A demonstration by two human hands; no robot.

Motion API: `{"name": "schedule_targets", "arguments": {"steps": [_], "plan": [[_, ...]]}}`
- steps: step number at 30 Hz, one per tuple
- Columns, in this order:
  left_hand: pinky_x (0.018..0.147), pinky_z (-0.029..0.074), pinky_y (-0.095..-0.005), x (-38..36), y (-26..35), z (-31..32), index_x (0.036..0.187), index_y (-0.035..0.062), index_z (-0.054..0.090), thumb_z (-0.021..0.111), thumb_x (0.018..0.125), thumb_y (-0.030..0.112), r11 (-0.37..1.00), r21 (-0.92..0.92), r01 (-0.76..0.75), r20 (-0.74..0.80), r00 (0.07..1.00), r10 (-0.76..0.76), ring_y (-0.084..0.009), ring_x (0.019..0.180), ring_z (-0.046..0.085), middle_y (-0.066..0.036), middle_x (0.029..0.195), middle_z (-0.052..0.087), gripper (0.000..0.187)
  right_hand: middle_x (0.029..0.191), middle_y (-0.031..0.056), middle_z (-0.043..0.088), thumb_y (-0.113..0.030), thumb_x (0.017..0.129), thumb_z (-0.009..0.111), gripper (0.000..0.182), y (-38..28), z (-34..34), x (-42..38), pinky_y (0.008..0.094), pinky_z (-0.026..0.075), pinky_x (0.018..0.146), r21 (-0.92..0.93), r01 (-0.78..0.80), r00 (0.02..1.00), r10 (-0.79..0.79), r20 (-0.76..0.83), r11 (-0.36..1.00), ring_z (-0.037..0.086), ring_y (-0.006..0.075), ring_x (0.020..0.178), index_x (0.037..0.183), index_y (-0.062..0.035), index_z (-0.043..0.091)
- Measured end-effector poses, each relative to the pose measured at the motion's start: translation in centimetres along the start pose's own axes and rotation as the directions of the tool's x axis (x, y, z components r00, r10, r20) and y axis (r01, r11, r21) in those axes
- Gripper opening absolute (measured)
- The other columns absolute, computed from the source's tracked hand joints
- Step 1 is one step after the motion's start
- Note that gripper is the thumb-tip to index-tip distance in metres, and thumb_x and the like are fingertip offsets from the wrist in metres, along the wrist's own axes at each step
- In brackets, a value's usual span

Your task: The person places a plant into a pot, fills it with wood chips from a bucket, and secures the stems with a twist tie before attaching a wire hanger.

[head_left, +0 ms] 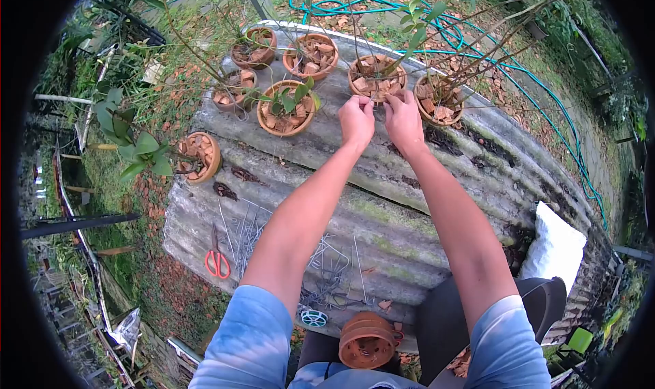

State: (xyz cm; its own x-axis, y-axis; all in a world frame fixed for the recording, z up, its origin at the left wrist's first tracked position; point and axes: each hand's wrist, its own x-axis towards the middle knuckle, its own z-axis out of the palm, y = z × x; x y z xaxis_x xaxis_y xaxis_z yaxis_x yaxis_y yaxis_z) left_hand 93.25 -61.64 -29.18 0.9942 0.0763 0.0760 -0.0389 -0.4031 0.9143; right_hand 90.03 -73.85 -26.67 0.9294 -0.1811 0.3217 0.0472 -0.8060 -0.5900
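Observation:
Both arms reach forward over the corrugated sheet to a clay pot (377, 76) filled with brick-coloured chunks. At its near rim, my left hand (357, 121) is closed in a pinch. Beside it my right hand (404, 123) pinches too, the fingertips of both almost meeting. What lies between the fingers is too small to make out. Thin stems rise from this pot. Close to my right hand stands another potted plant (439, 109) with long bare stems. Left of my left hand sits a pot with a leafy plant (286, 108).
More potted plants (254, 48) stand at the back left. Red-handled scissors (217, 263), a heap of grey wires (331, 263) and a green tape reel (314, 318) lie nearer. Stacked clay pots (367, 341) stand in front of me. A white bag (554, 244) lies right; a green hose (573, 133) runs behind.

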Motion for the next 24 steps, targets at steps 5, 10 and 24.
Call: {"name": "schedule_targets", "arguments": {"steps": [5, 10, 24], "plan": [[0.072, 0.057, -0.0322, 0.6, -0.1, -0.3, 0.099, -0.0047, 0.071, 0.070, 0.092, 0.005, 1.000, 0.009, -0.005, -0.014, 1.000, 0.005, -0.0187, 0.076, 0.074, -0.013, 0.085, 0.076, 0.012, 0.119, 0.0173, 0.063, -0.013, 0.095, 0.064, 0.017, 0.6, 0.3, -0.3, 0.0489, 0.055, 0.088, 0.024, 0.004, 1.000, -0.004, 0.006, 1.000, 0.066, 0.0387, 0.103, 0.107, -0.0034, 0.071], [0.076, 0.057, -0.0308, 0.4, 1.8, -1.1, 0.099, -0.0043, 0.074, 0.075, 0.090, 0.007, 0.996, -0.063, 0.056, -0.002, 0.998, -0.056, -0.0171, 0.079, 0.073, -0.012, 0.087, 0.077, 0.015, 0.119, 0.0168, 0.063, -0.014, 0.094, 0.065, 0.019, 0.8, 0.0, 0.0, 0.0484, 0.055, 0.089, 0.017, -0.007, 0.998, 0.006, 0.059, 1.000, 0.066, 0.0383, 0.104, 0.109, -0.0042, 0.072], [0.074, 0.056, -0.0328, 1.5, 2.7, -0.8, 0.099, -0.0033, 0.075, 0.075, 0.088, 0.007, 1.000, 0.004, 0.000, -0.067, 0.998, 0.000, -0.0197, 0.078, 0.073, -0.015, 0.086, 0.076, 0.015, 0.120, 0.0174, 0.062, -0.019, 0.090, 0.072, 0.028, 0.4, -0.5, 0.3, 0.0456, 0.055, 0.091, -0.016, -0.014, 0.993, 0.016, 0.117, 1.000, 0.066, 0.0360, 0.105, 0.112, -0.0021, 0.073]]}}
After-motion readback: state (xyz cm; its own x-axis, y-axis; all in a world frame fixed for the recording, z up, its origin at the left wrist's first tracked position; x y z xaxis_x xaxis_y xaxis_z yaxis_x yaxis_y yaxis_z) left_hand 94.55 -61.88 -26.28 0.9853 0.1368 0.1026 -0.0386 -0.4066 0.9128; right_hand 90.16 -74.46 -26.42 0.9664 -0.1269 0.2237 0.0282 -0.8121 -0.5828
